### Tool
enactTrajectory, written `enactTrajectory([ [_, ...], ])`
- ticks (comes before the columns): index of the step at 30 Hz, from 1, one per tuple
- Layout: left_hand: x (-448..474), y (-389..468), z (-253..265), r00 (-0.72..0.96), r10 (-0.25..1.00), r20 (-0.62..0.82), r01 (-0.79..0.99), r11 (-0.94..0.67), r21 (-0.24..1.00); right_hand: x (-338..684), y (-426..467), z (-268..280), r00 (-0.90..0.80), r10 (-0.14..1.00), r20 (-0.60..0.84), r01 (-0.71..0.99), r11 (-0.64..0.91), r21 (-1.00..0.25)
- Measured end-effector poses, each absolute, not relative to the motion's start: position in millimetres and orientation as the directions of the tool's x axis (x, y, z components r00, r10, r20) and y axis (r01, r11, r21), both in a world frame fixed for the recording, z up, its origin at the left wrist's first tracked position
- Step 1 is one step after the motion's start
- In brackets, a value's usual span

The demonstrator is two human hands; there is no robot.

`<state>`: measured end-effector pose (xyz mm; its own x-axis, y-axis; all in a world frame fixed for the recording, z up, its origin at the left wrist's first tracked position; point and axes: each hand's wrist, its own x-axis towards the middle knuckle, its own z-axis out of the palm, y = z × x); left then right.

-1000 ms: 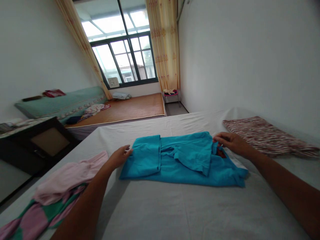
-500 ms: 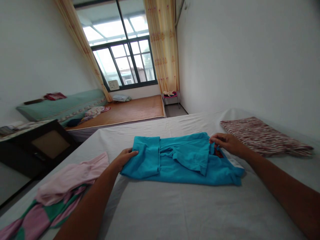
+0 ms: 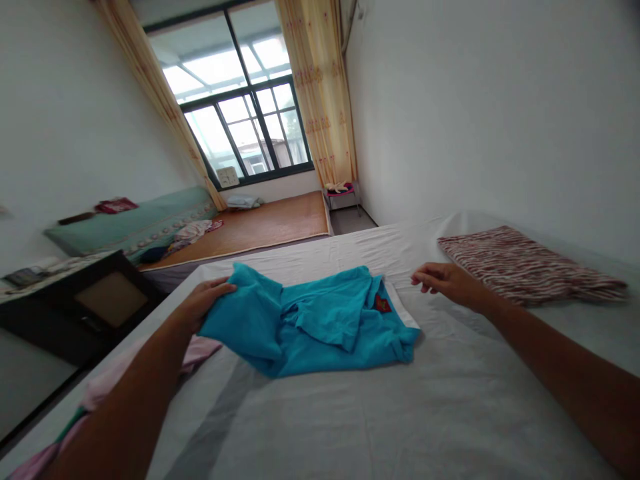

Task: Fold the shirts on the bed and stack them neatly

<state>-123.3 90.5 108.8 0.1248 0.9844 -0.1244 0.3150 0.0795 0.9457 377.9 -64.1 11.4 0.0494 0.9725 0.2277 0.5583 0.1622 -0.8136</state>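
We are pinching the blue shirt in our left hand, raising its end further left than before; our right hand, half-curled, empty, is now hovering apart.

Plain turquoise shirt; red-and-white streaked folded cloth

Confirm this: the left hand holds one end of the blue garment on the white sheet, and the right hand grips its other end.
Wrong about the right hand: the head view shows it apart from the blue garment, over the white sheet. The left hand does hold one end.
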Motion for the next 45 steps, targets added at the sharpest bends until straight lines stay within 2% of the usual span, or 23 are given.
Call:
enactTrajectory([
  [3, -59.2, 71.5, 115.3, 0.371, 0.92, -0.126, 0.279, 0.019, 0.96, 371.8, -64.1, 10.3, 0.004, 0.976, 0.218, 0.541, 0.181, -0.822],
  [6, 7.2, 57.7, 110.4, 0.537, 0.836, -0.114, 0.284, -0.052, 0.957, 368.3, -64.7, 9.2, -0.025, 0.973, 0.227, 0.538, 0.205, -0.818],
  [10, 81.7, 46.5, 82.1, 0.568, 0.813, -0.127, 0.392, -0.131, 0.911, 366.4, -65.2, 7.9, -0.061, 0.968, 0.245, 0.561, 0.236, -0.794],
  [14, 133.2, 38.1, 36.8, 0.626, 0.771, -0.117, 0.413, -0.201, 0.888, 364.5, -64.3, 5.7, -0.084, 0.968, 0.238, 0.582, 0.242, -0.777],
  [19, 140.7, 33.2, 12.7, 0.781, 0.621, -0.07, 0.262, -0.224, 0.939, 365.2, -63.2, 1.7, -0.097, 0.975, 0.2, 0.617, 0.217, -0.756],
  [22, 105.7, 44.1, 30.0, 0.811, 0.579, 0.084, 0.117, -0.301, 0.947, 367.6, -63.4, -0.8, -0.062, 0.978, 0.201, 0.638, 0.193, -0.745],
  [24, 71.7, 57.3, 41.0, 0.739, 0.633, 0.232, 0.152, -0.492, 0.857, 366.5, -64.0, -0.6, -0.01, 0.971, 0.238, 0.656, 0.186, -0.732],
  [26, 37.8, 69.9, 40.7, 0.677, 0.661, 0.323, 0.321, -0.66, 0.679, 359.0, -64.6, 3.0, 0.068, 0.95, 0.306, 0.678, 0.181, -0.712],
  [29, 4.1, 76.9, 16.8, 0.714, 0.645, 0.272, 0.515, -0.748, 0.418, 329.2, -63.5, 17.5, 0.09, 0.894, 0.44, 0.718, 0.248, -0.65],
  [32, -2.2, 68.5, -12.1, 0.778, 0.609, 0.156, 0.569, -0.788, 0.237, 281.0, -56.8, 37.3, -0.135, 0.851, 0.507, 0.731, 0.431, -0.529],
  [35, 3.4, 57.5, -24.6, 0.778, 0.604, 0.173, 0.592, -0.797, 0.118, 236.6, -41.1, 44.8, -0.379, 0.814, 0.44, 0.713, 0.56, -0.422],
  [38, 2.8, 55.1, -26.2, 0.772, 0.592, 0.231, 0.588, -0.803, 0.093, 218.3, -21.9, 28.0, -0.463, 0.832, 0.306, 0.762, 0.55, -0.342],
  [41, -5.8, 65.5, -29.4, 0.749, 0.62, 0.234, 0.601, -0.784, 0.154, 223.8, -14.9, -1.1, -0.418, 0.891, 0.178, 0.842, 0.453, -0.292],
  [45, -14.6, 90.6, -36.2, 0.684, 0.707, 0.182, 0.66, -0.705, 0.258, 235.5, -36.7, -24.8, -0.364, 0.908, 0.208, 0.877, 0.409, -0.252],
])
